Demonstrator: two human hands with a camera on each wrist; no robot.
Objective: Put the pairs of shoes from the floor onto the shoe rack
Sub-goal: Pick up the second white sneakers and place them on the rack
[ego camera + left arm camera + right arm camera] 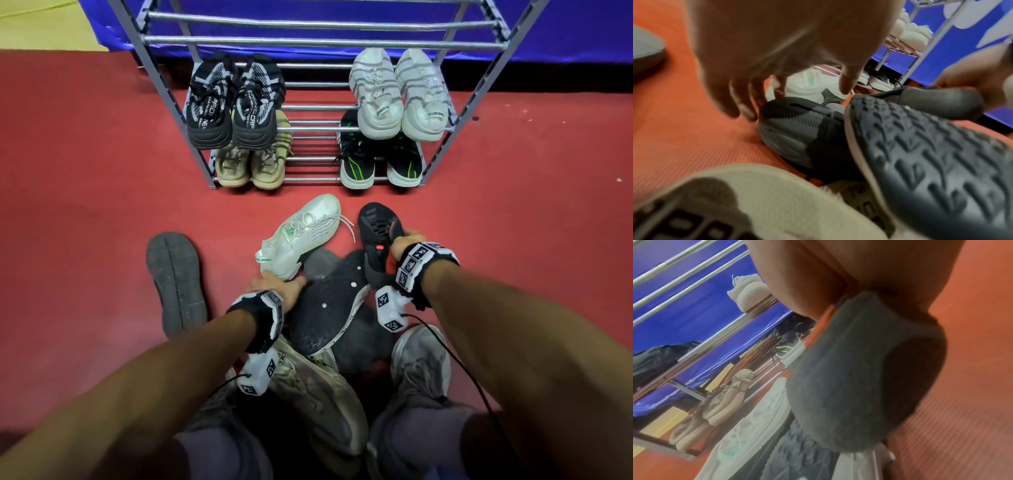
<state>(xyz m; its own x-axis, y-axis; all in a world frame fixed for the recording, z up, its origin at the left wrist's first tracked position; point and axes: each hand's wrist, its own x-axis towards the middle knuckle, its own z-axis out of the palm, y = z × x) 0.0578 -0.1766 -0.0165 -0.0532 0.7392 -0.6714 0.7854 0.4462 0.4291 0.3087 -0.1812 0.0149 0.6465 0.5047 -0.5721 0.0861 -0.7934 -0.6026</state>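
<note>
My right hand [406, 241] grips a black shoe with red accents [375, 229] by its collar, just above the floor pile. In the right wrist view its grey heel lining [859, 369] fills the centre. My left hand [279, 283] reaches forward with loosely spread fingers [744, 104] and holds nothing. It hovers by the heel of a white and green shoe [303, 236] and above a grey shoe [795, 128]. A dark shoe [329, 308] lies sole-up between my hands. The metal shoe rack [322, 42] stands beyond.
The rack's lower shelves hold a black-white pair [233, 102], a white pair [399, 92], a tan pair [250, 164] and a black-green pair [380, 161]; their middles and the top bars are bare. A grey shoe [176, 281] lies sole-up at left. A beige shoe [308, 380] lies near my feet.
</note>
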